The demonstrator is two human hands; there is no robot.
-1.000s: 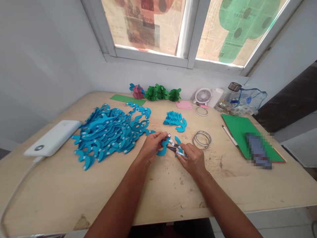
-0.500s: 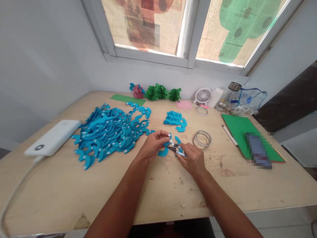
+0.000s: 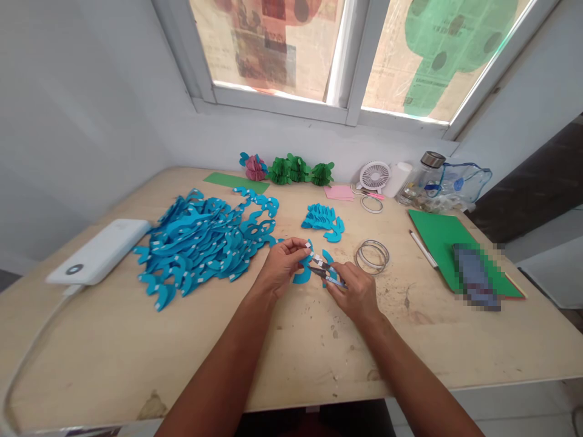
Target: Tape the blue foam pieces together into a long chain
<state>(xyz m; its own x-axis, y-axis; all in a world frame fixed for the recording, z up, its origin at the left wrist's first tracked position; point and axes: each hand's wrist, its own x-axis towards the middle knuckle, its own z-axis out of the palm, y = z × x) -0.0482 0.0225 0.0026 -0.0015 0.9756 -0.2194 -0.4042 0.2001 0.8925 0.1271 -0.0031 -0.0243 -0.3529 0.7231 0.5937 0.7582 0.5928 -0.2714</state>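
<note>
Over the counter [image 3: 310,358], a blue paper piece [image 3: 302,277] is being pinched by the left hand [image 3: 283,262]; snips [image 3: 328,277], blades parted, are being gripped by the right hand [image 3: 356,286]. Light, easily creased paper is presumably being handled, best being held by edges. Contents of the bottle [image 3: 418,181] and clear bag [image 3: 469,179] are not being shown clearly.

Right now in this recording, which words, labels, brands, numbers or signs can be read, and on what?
None legible.
Window paper: print too small and blurred.
White power bank, round dark panel: any marking too blurred.
Clear bag, blue mark: unreadable.
</note>
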